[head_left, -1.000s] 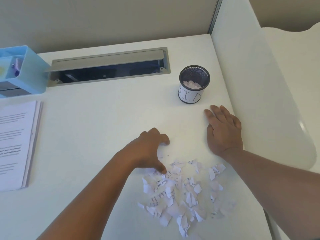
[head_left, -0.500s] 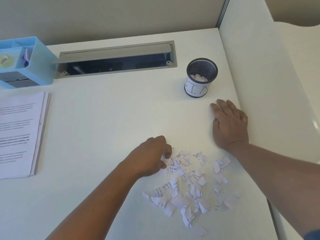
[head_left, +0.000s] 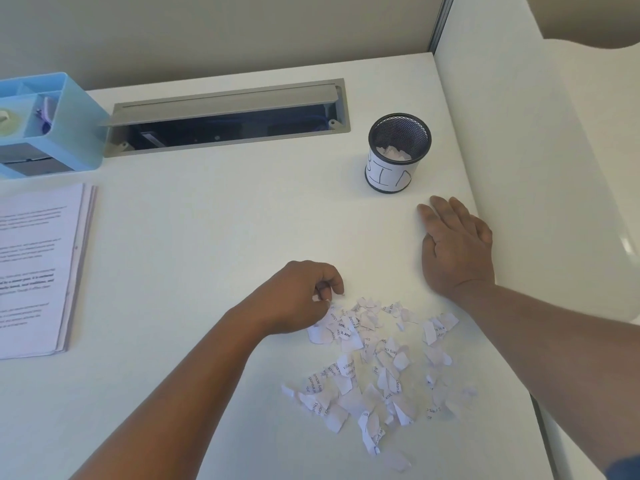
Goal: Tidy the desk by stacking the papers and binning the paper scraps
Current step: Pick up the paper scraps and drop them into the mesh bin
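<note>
White paper scraps [head_left: 374, 368]: torn, printed, loosely heaped on the near right of the worktop [head_left: 214, 230]. Left hand [head_left: 301, 299]: fingers curled at the heap's far left edge, pinching a few scraps, presumably to carry them off. Right hand [head_left: 457, 247]: flat, palm down, fingers straight, holding nothing, likely steadying. Mesh bin [head_left: 398, 152]: far right, just beyond the right hand, some scraps inside. Papers [head_left: 38, 268]: stacked, left edge. Blue organiser [head_left: 48, 126]: far left.
</note>
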Tool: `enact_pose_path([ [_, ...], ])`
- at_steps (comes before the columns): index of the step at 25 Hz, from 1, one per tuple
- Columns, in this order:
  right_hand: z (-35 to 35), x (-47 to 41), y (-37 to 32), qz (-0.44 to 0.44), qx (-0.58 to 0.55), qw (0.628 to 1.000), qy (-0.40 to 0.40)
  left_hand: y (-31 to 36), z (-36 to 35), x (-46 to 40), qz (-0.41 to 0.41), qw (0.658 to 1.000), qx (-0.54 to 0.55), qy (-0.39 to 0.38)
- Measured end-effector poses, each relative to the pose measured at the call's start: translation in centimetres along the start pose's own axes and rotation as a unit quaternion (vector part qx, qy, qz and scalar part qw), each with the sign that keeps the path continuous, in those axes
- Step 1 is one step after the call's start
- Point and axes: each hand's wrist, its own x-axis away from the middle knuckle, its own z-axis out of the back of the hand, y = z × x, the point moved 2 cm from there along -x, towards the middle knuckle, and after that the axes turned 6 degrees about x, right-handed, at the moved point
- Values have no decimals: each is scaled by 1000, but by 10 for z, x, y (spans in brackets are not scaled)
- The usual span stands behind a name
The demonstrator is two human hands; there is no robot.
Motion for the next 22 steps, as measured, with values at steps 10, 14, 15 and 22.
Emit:
enact_pose_path([
  [10,0,-1,1,2,4,1000,2,-8,-26,14,-12,1000,-2,13],
  [14,-1,0,0,7,0,1000,4,-9,-25,23,16,995,-86,51],
  [15,0,0,0,8,-1,1000,3,-9,-27,25,31,994,-96,46],
  [22,1,0,1,2,-4,1000,-5,-6,-38,20,51,992,-111,34],
])
